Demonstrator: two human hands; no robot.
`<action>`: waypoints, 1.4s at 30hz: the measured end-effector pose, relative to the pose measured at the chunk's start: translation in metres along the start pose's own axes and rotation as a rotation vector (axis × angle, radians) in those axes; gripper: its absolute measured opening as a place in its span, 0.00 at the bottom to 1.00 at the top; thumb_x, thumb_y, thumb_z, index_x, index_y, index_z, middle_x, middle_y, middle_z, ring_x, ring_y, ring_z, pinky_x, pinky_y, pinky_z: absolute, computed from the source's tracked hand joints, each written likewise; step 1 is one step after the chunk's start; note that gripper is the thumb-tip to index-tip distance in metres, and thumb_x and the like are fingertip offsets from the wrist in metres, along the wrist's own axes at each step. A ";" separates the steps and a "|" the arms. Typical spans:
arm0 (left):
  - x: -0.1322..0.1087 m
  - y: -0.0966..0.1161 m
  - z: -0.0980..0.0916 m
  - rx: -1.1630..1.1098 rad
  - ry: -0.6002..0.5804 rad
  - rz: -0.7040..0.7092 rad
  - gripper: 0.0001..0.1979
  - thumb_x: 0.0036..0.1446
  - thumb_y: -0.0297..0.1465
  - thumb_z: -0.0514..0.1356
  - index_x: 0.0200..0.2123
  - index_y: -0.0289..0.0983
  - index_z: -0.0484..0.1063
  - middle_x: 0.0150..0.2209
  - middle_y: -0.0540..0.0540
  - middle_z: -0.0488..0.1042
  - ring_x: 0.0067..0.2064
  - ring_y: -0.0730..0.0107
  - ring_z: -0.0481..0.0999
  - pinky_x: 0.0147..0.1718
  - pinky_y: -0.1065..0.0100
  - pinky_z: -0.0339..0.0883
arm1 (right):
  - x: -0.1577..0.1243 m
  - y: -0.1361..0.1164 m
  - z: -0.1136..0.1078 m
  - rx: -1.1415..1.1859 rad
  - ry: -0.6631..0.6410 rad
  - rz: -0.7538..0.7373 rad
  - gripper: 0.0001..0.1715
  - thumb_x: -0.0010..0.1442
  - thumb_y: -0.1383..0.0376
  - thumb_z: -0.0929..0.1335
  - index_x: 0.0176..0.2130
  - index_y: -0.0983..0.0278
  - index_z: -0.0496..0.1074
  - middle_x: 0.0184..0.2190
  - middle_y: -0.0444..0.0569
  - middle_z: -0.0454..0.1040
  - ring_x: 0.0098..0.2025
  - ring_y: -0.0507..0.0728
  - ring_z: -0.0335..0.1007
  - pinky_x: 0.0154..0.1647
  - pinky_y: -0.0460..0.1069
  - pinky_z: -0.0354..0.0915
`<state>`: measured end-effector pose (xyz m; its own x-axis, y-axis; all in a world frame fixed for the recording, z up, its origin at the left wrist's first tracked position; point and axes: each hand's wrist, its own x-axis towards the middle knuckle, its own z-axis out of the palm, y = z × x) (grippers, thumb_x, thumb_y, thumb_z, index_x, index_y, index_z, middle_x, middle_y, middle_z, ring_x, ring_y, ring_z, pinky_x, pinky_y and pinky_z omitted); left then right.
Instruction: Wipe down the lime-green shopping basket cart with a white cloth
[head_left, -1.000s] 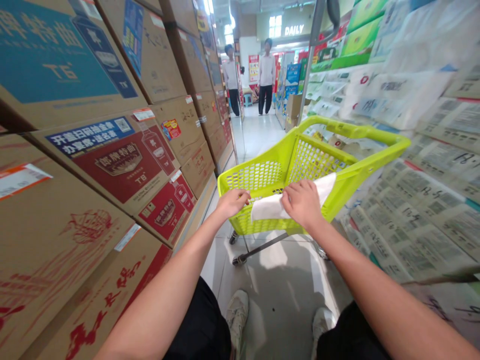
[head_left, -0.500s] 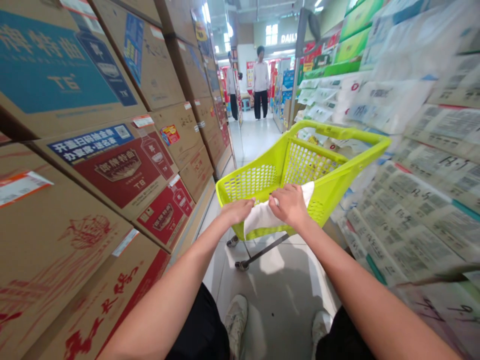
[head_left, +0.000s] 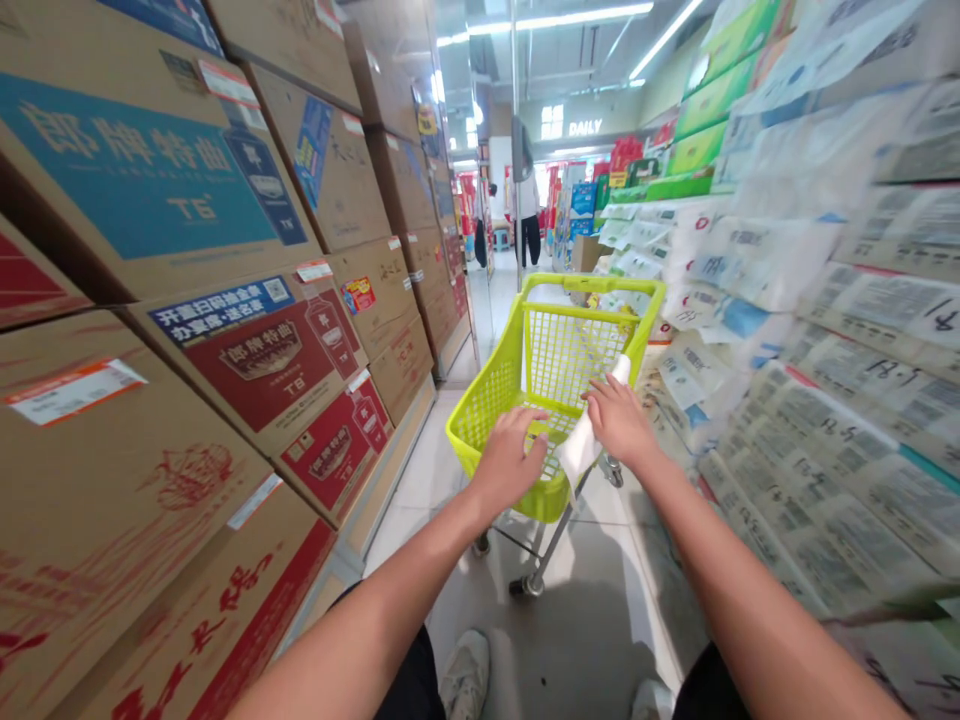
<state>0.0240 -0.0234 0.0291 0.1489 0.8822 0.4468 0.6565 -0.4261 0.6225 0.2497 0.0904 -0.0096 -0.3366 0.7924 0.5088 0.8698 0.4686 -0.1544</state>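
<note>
A lime-green plastic shopping cart [head_left: 556, 340] stands in the aisle straight ahead of me, its basket empty. My left hand [head_left: 512, 462] is closed over the near rim of the cart. My right hand [head_left: 619, 419] presses a white cloth [head_left: 586, 442] against the cart's right near corner, fingers curled on it. The cloth hangs down over the rim between my two hands.
Stacked brown cartons [head_left: 247, 330] with red and blue labels wall the left side. Shelves of wrapped paper packs [head_left: 817, 330] line the right. The tiled floor [head_left: 592, 610] runs ahead between them. A person [head_left: 529, 205] in a white top stands far down the aisle.
The cart has swung from angled right to pointing straight down the aisle. My left hand moved from the cloth onto the cart's rim, and the cloth has bunched toward the right corner.
</note>
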 end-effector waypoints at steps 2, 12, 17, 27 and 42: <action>0.002 -0.013 -0.021 0.281 0.050 0.044 0.13 0.67 0.36 0.54 0.48 0.43 0.77 0.52 0.42 0.77 0.60 0.50 0.70 0.72 0.42 0.47 | -0.002 0.007 -0.001 0.024 -0.052 0.008 0.31 0.76 0.58 0.52 0.55 0.63 0.79 0.69 0.54 0.68 0.77 0.70 0.49 0.74 0.70 0.51; 0.008 -0.099 -0.017 0.364 0.053 -0.062 0.15 0.64 0.28 0.53 0.48 0.40 0.78 0.58 0.38 0.63 0.63 0.51 0.66 0.64 0.49 0.64 | -0.028 -0.006 -0.003 0.062 -0.147 -0.087 0.34 0.74 0.49 0.55 0.63 0.64 0.74 0.71 0.62 0.64 0.79 0.72 0.41 0.74 0.72 0.53; 0.012 -0.106 -0.018 0.273 0.026 -0.102 0.12 0.59 0.28 0.55 0.43 0.40 0.77 0.59 0.39 0.59 0.65 0.52 0.65 0.66 0.50 0.63 | -0.052 -0.027 -0.016 0.029 -0.187 -0.138 0.37 0.73 0.45 0.57 0.65 0.65 0.72 0.73 0.62 0.61 0.79 0.71 0.38 0.76 0.69 0.48; 0.021 -0.132 -0.009 -0.536 0.214 -0.317 0.47 0.40 0.23 0.53 0.68 0.41 0.52 0.69 0.41 0.63 0.69 0.58 0.66 0.66 0.55 0.67 | -0.036 -0.020 -0.027 0.066 -0.254 -0.418 0.20 0.72 0.53 0.65 0.48 0.63 0.79 0.47 0.57 0.82 0.60 0.67 0.74 0.68 0.65 0.62; 0.042 -0.125 -0.003 -0.580 0.424 -0.624 0.23 0.43 0.21 0.60 0.45 0.40 0.66 0.41 0.46 0.75 0.43 0.63 0.78 0.44 0.63 0.73 | -0.030 -0.154 -0.017 -0.097 -0.434 -0.408 0.26 0.76 0.50 0.59 0.54 0.64 0.74 0.48 0.59 0.82 0.48 0.64 0.81 0.44 0.52 0.69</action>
<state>-0.0543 0.0663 -0.0283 -0.4598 0.8866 0.0508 0.0406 -0.0361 0.9985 0.1322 -0.0119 0.0136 -0.7488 0.6526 0.1155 0.6615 0.7468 0.0686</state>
